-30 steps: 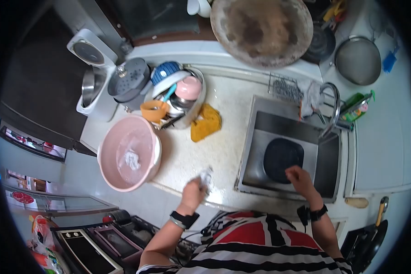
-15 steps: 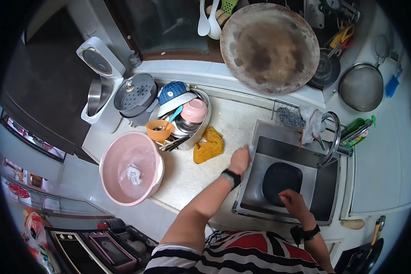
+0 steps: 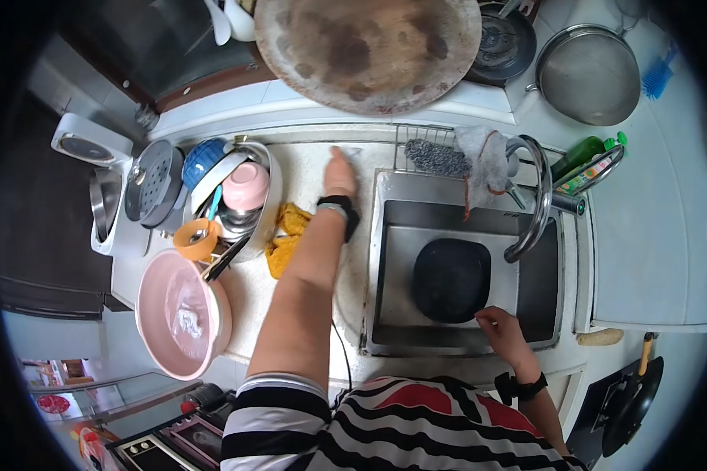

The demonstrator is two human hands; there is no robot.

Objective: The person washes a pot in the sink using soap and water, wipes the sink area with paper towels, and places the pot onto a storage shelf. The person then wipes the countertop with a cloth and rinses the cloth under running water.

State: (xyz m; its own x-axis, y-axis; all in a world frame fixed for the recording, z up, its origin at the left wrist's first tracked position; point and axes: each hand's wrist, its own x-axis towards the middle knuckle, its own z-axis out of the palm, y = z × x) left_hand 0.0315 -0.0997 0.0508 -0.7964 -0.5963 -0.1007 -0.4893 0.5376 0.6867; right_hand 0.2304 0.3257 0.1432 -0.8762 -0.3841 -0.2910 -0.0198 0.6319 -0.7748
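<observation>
My left hand (image 3: 339, 174) reaches over the counter left of the sink, fingers closed. A small whitish, translucent piece (image 3: 353, 151) shows at its fingertips; its kind is unclear. Beside that wrist lies a crumpled mustard-yellow cloth (image 3: 284, 245), partly behind my forearm. My right hand (image 3: 500, 333) hovers at the front of the steel sink (image 3: 526, 314), its fingers curled together with nothing visible in them. Its fingertips are close to the rim of a dark rounded-square pan (image 3: 452, 279) on the sink floor; whether they touch it, I cannot tell.
A curved faucet (image 3: 543, 196) arches over the sink's right side. Behind the sink, a wire rack (image 3: 404, 145) holds scrubbers. Left are a dish rack (image 3: 271, 177) of bowls, a pink basin (image 3: 151, 318) with water and a whitish cloth, and a rice cooker (image 3: 122, 239).
My left hand has moved from the sink's left edge back and leftward over the counter, the whitish piece going with it. My right hand stays near the pan. The view has shifted.
</observation>
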